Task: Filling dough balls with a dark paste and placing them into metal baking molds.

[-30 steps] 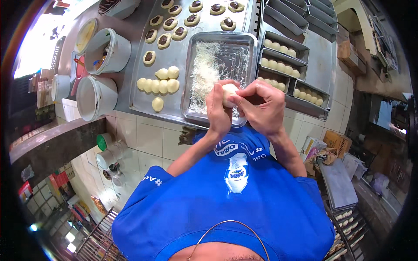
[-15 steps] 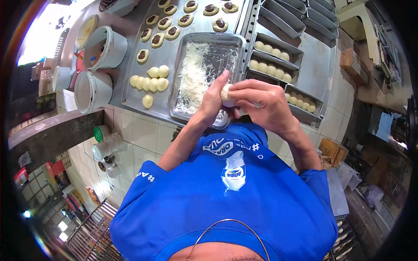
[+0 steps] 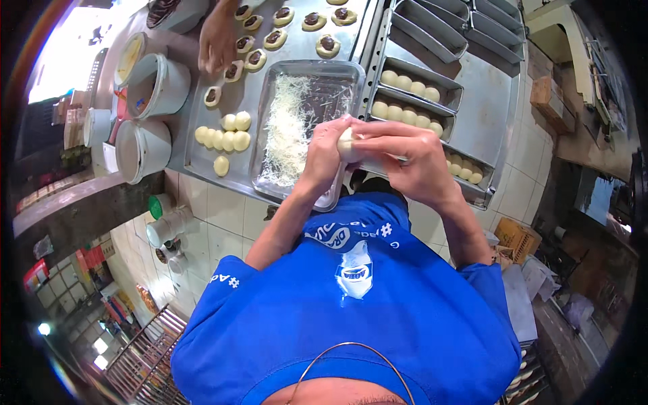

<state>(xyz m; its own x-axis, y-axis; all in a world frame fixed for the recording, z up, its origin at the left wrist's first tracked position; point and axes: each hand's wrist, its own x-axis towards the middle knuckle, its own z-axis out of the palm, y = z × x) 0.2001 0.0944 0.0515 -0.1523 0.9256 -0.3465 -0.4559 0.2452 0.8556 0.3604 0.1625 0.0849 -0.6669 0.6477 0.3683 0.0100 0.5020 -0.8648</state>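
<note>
Between my two hands I hold a pale dough ball above the near right part of a metal tray. My left hand cups it from the left, thumb up along its side. The bent fingers of my right hand pinch its upper edge from the right. Grated cheese covers the left half of the tray. Left of it, a cluster of smooth dough balls and a single dough ball lie on a large sheet pan.
Flattened dough rounds with dark filling lie farther back; a co-worker's hand reaches over them. On the right stand loaf tins, some holding rows of dough balls. White buckets stand left.
A co-worker's hand has come in at the top left over the filled dough rounds. My hands stay round the dough ball, my right fingers shifting slightly. The view has moved a little.
</note>
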